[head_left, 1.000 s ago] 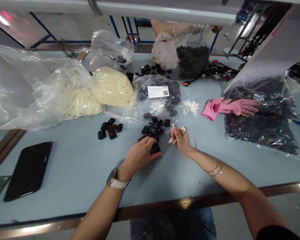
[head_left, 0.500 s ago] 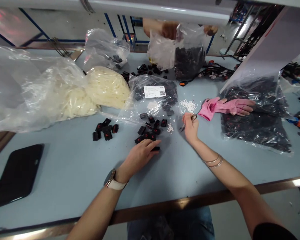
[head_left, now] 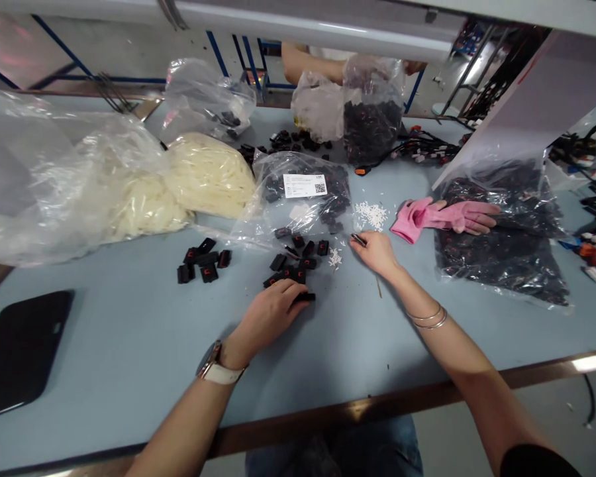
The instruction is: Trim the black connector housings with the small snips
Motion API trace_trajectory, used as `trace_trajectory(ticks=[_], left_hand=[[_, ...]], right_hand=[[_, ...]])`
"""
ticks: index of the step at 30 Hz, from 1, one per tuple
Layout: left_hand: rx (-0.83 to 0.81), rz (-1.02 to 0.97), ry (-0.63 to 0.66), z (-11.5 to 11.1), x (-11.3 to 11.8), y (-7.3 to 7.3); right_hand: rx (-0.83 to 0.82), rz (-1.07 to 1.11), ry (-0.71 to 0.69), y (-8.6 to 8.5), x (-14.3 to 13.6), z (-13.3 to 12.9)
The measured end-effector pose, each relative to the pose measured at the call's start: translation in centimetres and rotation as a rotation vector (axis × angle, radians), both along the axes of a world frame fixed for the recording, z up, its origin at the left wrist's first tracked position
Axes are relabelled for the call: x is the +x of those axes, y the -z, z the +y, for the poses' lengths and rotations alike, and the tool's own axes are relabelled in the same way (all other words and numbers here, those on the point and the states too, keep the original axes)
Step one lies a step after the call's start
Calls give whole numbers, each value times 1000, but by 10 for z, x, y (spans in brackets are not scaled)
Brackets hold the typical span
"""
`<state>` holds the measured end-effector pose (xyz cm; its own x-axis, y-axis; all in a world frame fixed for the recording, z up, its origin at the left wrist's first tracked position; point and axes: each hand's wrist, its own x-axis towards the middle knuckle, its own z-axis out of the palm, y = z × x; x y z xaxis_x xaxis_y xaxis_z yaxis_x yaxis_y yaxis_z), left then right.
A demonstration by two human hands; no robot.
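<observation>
My left hand rests on the table with thumb and fingers closed on a black plastic connector housing. Just beyond its knuckles lies a loose pile of similar black housings, some with red inserts. My right hand is closed around a slim dark tool, perhaps tweezers; most of it is hidden in the palm. A thin brownish tip shows below that hand. Small white pins lie between the hands, and a larger heap of white pins sits beyond the right hand.
Another housing group lies left. Behind are a labelled bag of black parts and bags of cream-coloured pieces. Pink gloves lie on a dark-filled bag at right. A black tablet-like slab is near left. Another person's arm shows opposite.
My right hand has turned, so the tool's dark end now points left, and a thin tip shows below the hand. My left hand stays on the connector housing. The view has shifted slightly.
</observation>
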<state>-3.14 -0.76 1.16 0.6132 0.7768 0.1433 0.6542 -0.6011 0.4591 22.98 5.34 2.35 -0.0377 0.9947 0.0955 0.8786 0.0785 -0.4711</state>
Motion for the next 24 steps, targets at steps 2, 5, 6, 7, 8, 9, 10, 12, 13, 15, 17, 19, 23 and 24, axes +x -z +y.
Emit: trace_trajectory(ticks=[2, 5, 6, 7, 8, 9, 10, 12, 13, 15, 17, 19, 23, 24], left_hand=[[7, 2, 2, 0, 0, 0], [11, 8, 0, -1, 1, -2], [15, 12, -3, -1, 1, -2], [18, 17, -4, -1, 1, -3], [22, 23, -3, -1, 2, -3], [26, 28, -1, -1, 2, -3], [30, 34, 0, -1, 2, -4], [35, 45, 6, -1, 2, -4], [38, 49, 7, -2, 2, -4], [45, 55, 6, -2, 2, -3], [49, 60, 9, -2, 3, -3], [48, 68, 10, -2, 3, -3], [45, 75, 6, -2, 2, -2], [41, 75, 7, -2, 2, -1]], right_hand=[[19, -68, -35, 3, -3, 0], [-7, -116, -59, 9, -8, -1], [-24, -127, -62, 10, -9, -2], [-38, -136, -64, 12, -10, -2], [-47, -144, -66, 12, -11, -2], [-53, -151, -70, 13, -11, -2], [-54, -158, -75, 12, -11, -2], [-54, -176, -86, 11, -10, -1], [-57, -189, -93, 10, -11, -1], [-66, -219, -100, 9, -12, -1], [-73, -251, -94, 8, -13, 0], [-69, -274, -80, 9, -15, 0], [-67, -246, -95, 11, -11, 0], [-70, -222, -113, 11, -9, 1]])
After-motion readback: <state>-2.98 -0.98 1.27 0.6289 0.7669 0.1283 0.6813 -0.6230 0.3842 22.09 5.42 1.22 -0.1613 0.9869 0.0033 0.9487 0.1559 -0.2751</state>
